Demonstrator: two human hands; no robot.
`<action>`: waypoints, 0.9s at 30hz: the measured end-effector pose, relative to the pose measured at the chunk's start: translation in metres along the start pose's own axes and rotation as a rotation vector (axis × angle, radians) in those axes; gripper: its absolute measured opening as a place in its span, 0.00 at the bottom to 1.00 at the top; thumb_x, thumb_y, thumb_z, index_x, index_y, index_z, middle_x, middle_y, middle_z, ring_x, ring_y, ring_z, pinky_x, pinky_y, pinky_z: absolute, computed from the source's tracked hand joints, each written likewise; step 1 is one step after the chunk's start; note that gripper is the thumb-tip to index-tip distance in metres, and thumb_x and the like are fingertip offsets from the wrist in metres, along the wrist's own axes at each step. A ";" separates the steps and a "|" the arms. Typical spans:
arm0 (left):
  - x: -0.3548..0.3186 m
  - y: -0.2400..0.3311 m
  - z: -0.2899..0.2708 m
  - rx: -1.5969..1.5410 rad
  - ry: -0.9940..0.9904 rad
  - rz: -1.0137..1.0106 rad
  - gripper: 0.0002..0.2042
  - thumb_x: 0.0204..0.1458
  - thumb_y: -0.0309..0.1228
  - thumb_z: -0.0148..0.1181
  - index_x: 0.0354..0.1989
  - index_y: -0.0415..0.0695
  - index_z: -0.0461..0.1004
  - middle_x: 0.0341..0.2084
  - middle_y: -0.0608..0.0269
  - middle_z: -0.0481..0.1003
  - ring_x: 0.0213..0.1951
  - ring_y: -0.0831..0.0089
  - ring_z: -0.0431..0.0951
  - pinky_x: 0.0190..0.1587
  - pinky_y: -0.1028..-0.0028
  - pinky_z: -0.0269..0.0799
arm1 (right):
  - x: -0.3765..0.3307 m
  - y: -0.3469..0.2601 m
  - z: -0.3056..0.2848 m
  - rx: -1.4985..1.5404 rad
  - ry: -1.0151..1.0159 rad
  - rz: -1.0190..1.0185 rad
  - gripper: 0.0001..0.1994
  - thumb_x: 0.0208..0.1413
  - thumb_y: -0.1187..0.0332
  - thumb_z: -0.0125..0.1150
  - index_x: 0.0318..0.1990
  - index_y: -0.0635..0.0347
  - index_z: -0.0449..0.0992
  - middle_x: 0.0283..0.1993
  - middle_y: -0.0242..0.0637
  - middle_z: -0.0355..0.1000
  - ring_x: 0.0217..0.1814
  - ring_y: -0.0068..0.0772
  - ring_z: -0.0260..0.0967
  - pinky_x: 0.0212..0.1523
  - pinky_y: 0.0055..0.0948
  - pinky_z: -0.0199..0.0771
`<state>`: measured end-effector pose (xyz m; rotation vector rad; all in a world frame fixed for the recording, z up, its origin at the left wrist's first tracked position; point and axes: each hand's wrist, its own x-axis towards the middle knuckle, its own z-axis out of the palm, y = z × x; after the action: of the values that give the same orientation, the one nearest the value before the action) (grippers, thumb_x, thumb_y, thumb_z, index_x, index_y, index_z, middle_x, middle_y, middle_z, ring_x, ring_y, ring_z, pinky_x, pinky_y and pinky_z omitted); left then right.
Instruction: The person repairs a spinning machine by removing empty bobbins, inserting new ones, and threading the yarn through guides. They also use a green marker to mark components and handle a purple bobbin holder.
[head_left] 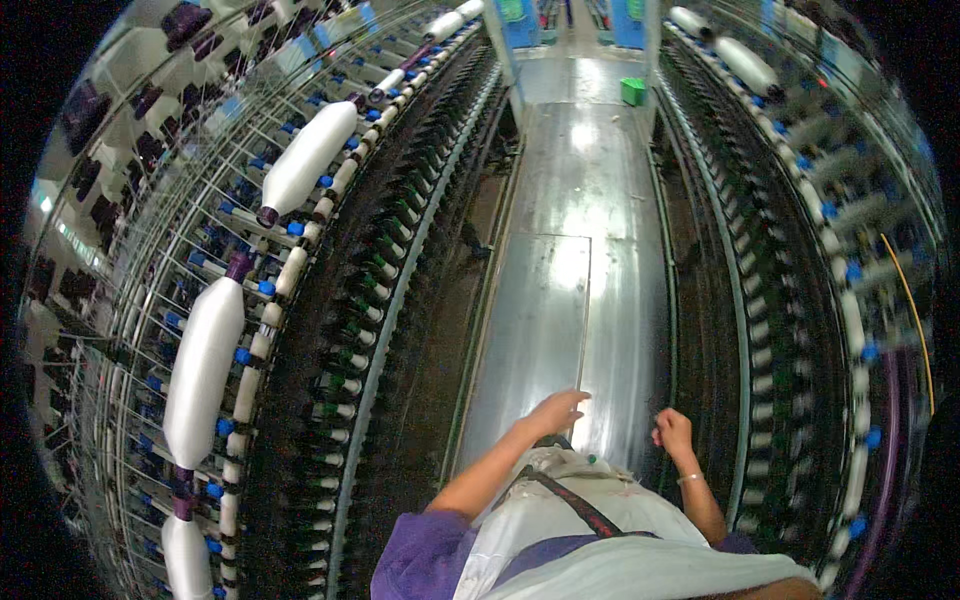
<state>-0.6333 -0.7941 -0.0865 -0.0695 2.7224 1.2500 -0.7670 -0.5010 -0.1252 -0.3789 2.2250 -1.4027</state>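
Lt. side: big white bobbins hang above dark machinery w/ a row of small spools. Ctr.: shiny metal floor. Lower ctr.: left hand, fingers bent, in front of white apron; can't tell if it's pinching anything. Lower rt.: right hand half-curled, contents unclear, apart from rt. spool row.

Head camera, single fisheye view.
Looks down from head height, facing along aisle floor; hands near, low in frame; far end of aisle distant, at top edge.
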 end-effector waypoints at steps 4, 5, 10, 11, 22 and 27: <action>0.037 -0.099 -0.088 -0.037 0.223 -0.152 0.22 0.49 0.27 0.60 0.55 0.39 0.68 0.48 0.49 0.74 0.46 0.60 0.76 0.50 0.64 0.71 | 0.180 -0.136 0.043 -0.300 -0.198 -0.421 0.08 0.56 0.70 0.52 0.34 0.64 0.76 0.22 0.46 0.73 0.23 0.41 0.74 0.26 0.35 0.71; 0.046 -0.120 -0.116 -0.050 0.200 -0.240 0.21 0.49 0.27 0.60 0.54 0.39 0.69 0.46 0.49 0.75 0.45 0.61 0.77 0.49 0.64 0.72 | 0.216 -0.164 0.057 -0.300 -0.227 -0.538 0.08 0.56 0.71 0.52 0.35 0.64 0.76 0.23 0.47 0.73 0.26 0.43 0.75 0.28 0.36 0.72; 0.148 -0.196 -0.292 0.080 0.352 -0.376 0.18 0.42 0.26 0.61 0.45 0.39 0.75 0.39 0.46 0.76 0.43 0.55 0.77 0.46 0.62 0.72 | 0.364 -0.249 0.109 -0.241 -0.203 -0.685 0.07 0.58 0.74 0.51 0.39 0.66 0.75 0.22 0.42 0.73 0.22 0.32 0.72 0.26 0.30 0.71; 0.176 -0.204 -0.333 0.186 0.456 -0.277 0.16 0.41 0.26 0.61 0.43 0.39 0.76 0.40 0.48 0.76 0.42 0.56 0.77 0.46 0.63 0.73 | 0.390 -0.257 0.110 -0.268 -0.183 -0.685 0.07 0.58 0.74 0.51 0.40 0.65 0.75 0.22 0.42 0.73 0.22 0.32 0.73 0.26 0.30 0.71; 0.405 -0.228 -0.801 1.333 1.383 -0.528 0.29 0.49 0.43 0.61 0.54 0.37 0.63 0.53 0.45 0.66 0.59 0.54 0.63 0.60 0.56 0.55 | 0.625 -0.204 0.012 -0.151 0.050 -0.165 0.06 0.60 0.74 0.51 0.32 0.66 0.71 0.19 0.33 0.68 0.18 0.22 0.68 0.17 0.25 0.67; 0.421 -0.238 -0.885 0.982 1.108 -0.964 0.29 0.45 0.60 0.57 0.41 0.43 0.69 0.30 0.54 0.78 0.38 0.55 0.79 0.42 0.58 0.72 | 0.761 -0.211 -0.004 -0.231 -0.094 -0.205 0.09 0.59 0.70 0.52 0.28 0.64 0.71 0.17 0.35 0.69 0.18 0.28 0.71 0.20 0.28 0.70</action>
<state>-1.1240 -1.6120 0.2404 -2.0647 2.8356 -0.6082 -1.4176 -0.9478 -0.1225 -0.7556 2.3282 -1.1986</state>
